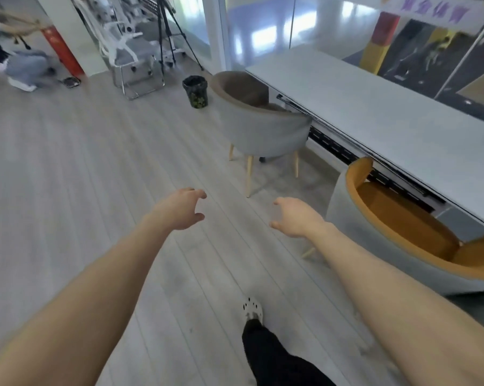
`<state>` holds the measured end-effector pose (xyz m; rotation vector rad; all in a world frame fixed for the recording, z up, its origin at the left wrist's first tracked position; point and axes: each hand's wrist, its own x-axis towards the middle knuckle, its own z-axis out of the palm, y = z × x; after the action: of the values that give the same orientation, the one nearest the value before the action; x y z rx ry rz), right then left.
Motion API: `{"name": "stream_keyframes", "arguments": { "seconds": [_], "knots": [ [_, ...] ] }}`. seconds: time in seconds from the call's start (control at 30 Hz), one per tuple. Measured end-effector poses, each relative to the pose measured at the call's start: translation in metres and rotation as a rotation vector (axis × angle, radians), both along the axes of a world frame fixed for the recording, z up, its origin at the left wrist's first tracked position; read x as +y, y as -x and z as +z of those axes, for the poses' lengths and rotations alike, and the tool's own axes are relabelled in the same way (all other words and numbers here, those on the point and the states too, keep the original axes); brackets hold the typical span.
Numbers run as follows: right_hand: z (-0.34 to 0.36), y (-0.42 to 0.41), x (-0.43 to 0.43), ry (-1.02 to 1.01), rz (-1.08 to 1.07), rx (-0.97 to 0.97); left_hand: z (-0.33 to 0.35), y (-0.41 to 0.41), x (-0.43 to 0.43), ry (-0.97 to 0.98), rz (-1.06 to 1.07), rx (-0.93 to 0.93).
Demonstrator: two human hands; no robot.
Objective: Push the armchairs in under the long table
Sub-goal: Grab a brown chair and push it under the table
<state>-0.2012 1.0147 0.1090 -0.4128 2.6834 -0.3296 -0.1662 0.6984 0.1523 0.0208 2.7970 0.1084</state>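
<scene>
A long white table (374, 107) runs along the right side, by a glass wall. A grey armchair with a brown inside (263, 129) stands at its near edge on wooden legs, its seat partly under the tabletop. Closer to me, a grey armchair with an orange inside (402, 232) sits at the right with its seat against the table edge. My left hand (179, 208) and my right hand (293, 217) are stretched out over the floor, fingers curled and apart, holding nothing. Both hands are short of the brown chair and left of the orange one.
A black waste bin (195, 91) stands on the floor beyond the brown chair. White office chairs (129, 48) and a black tripod (168, 32) are at the back. A person crouches at the far left (26, 68). My foot (252, 310) steps on the pale wood floor.
</scene>
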Motion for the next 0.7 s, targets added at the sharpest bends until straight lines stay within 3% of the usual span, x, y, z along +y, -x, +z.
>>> {"name": "stream_keyframes", "arguments": {
  "seconds": [0.7],
  "knots": [
    [-0.04,0.404,-0.227,0.073,-0.253,-0.016,-0.018,0.48,-0.212,0.063,-0.286,-0.053]
  ]
}}
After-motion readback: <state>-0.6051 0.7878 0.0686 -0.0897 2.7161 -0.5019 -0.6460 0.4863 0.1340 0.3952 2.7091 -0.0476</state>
